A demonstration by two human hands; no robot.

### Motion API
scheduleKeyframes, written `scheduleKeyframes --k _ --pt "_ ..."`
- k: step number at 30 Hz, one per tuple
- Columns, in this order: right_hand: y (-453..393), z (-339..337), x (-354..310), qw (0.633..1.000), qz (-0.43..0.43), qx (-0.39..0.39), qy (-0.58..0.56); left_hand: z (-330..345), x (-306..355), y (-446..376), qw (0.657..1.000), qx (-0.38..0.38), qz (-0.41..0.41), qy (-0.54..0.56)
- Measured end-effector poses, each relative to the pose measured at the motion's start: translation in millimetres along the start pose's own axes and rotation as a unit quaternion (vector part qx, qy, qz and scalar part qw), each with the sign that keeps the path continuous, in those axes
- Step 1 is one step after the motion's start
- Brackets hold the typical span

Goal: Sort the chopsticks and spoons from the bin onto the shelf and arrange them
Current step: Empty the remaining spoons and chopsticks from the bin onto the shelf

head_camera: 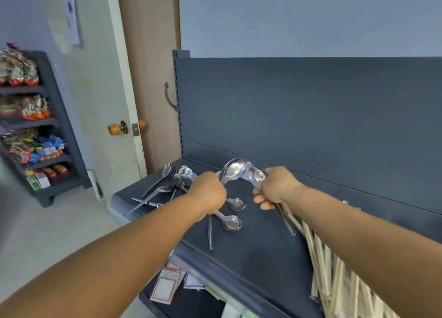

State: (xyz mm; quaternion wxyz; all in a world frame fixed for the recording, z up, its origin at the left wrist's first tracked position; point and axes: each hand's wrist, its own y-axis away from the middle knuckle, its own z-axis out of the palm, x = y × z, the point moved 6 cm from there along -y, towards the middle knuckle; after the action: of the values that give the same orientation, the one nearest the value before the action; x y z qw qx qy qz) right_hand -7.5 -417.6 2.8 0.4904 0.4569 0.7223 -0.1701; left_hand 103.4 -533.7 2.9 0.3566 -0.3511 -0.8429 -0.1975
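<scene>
Spoons in both hands here, right at the centre of the frame: the left hand [210, 193] has its grip curled tight around the handles of a bunch of spoons, one big bowl [233, 170] standing up above the knuckles and another spoon [230, 223] poking out below the fist, its bowl low over the shelf [263, 258]. Just to the right, the right hand [277, 189] has its grip closed on a second bundle of spoons [254, 174], bowls up, handles running down past the wrist. Between the two hands a single spoon [236, 203] lies on the dark shelf surface, and a slim metal piece [210, 234] lies just below the left fist; too thin to tell what it is. Further left, a loose scatter of spoons [167, 186] sprawls across the shelf's left end, handles crossing. At lower right, under the right forearm, a thick pile of pale chopsticks [334, 281] lies on the shelf. Below the shelf edge, some pink-bordered cards [167, 286] sit on a lower level. Out at the left edge of the frame, a dark rack [59, 126] carries packaged snacks, and a door with an orange knob [114, 128] stands beside it.
</scene>
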Motion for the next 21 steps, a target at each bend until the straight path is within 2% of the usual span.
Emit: scheduleKeyframes --k 3,6,9,14,21 --pt "-29.1 14.5 5.4 0.995 0.001 -0.019 0.099 5.4 -12.9 -25.7 0.998 0.011 -0.014 -0.057" --pt "-55.1 27.1 4.4 0.974 -0.034 -0.029 0.221 15.9 -24.9 -48.7 0.994 -0.006 -0.030 -0.102" --pt "-79.6 37.1 6.3 0.974 -0.047 -0.040 0.219 18.1 -34.3 -73.5 0.989 -0.001 -0.046 -0.139" --pt "-105.4 50.9 6.7 0.982 -0.047 -0.064 0.171 13.3 -45.9 -99.6 0.988 0.010 -0.057 -0.142" --pt "-100.9 57.8 10.5 0.980 -0.028 -0.090 0.175 2.6 -56.8 -100.3 0.973 -0.020 -0.024 -0.230"
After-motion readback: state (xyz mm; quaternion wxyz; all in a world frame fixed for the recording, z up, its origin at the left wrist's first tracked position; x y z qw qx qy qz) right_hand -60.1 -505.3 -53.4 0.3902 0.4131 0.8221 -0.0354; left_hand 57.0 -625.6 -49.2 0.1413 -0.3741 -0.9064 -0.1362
